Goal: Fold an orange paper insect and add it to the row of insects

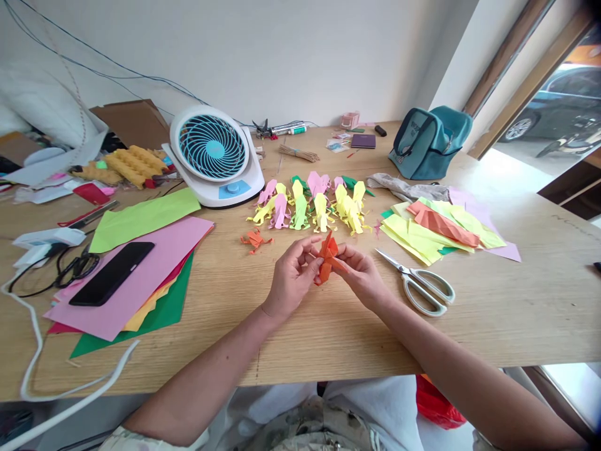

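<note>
Between my two hands, above the middle of the table, is an orange folded paper figure (327, 257). My left hand (298, 266) pinches its left side, and my right hand (359, 269) grips its right side. A smaller orange paper figure (255, 240) lies on the table to the left of my hands. Beyond them stand several folded paper figures (322, 212) in yellow, pink and green, set close together. White-handled scissors (426, 289) rest to the right of my right hand, blades slightly apart.
At left, a black phone (113, 274) lies on coloured paper sheets (176, 254), near a white fan (213, 150). Folded paper pieces (422, 235) are piled at right, in front of a grey cloth (404, 186) and a teal bag (427, 144). A white cable (35, 351) crosses the left edge.
</note>
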### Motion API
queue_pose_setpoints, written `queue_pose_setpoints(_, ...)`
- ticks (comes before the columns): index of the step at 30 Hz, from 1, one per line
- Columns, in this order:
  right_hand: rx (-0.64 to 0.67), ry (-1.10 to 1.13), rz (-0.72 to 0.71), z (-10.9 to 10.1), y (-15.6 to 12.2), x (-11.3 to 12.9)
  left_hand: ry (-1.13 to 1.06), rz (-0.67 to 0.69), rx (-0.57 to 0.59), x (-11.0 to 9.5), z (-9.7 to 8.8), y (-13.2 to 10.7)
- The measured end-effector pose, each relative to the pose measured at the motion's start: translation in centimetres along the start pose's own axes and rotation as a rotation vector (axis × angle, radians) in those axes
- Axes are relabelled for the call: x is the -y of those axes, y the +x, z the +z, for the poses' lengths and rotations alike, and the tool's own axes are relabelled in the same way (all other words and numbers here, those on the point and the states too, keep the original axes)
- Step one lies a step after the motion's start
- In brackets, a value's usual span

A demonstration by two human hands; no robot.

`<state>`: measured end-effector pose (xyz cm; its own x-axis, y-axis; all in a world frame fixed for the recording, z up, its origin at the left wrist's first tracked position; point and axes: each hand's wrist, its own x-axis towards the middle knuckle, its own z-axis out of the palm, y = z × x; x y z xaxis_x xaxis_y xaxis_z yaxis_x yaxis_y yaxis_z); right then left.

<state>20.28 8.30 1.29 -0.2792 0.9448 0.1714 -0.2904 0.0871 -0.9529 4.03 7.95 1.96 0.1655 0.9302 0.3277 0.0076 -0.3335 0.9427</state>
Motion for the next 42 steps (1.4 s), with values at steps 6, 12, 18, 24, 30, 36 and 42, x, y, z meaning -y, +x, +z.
queue_pose_setpoints(6, 0.021, -0.112, 0.022, -0.15, -0.07, 0.34, -0.164, -0.152, -0.073, -0.17, -0.20, 0.60)
queue_pose_setpoints(12, -0.006, -0.071, 0.054, -0.70, 0.11, -0.14, -0.206, -0.249, 0.043, -0.46, 0.23, 0.30)
queue_pose_setpoints(18, -0.026, -0.087, 0.051, -0.63, 0.11, -0.11, -0.223, -0.251, -0.002, -0.31, 0.14, 0.35)
queue_pose_setpoints(24, -0.065, -0.133, 0.036, -0.16, 0.14, 0.42, -0.154, -0.246, 0.027, 0.15, 0.26, 0.11)
queue_pose_setpoints(30, -0.076, -0.129, 0.060, -0.54, 0.08, 0.11, -0.246, -0.310, 0.024, -0.28, 0.34, 0.37)
queue_pose_setpoints(36, -0.014, -0.071, 0.107, -0.33, 0.31, -0.07, -0.335, -0.397, 0.014, -0.19, 0.11, 0.49)
queue_pose_setpoints(42, -0.009, -0.107, 0.153, -0.18, 0.31, 0.08, -0.417, -0.486, 0.029, 0.31, -0.18, 0.47)
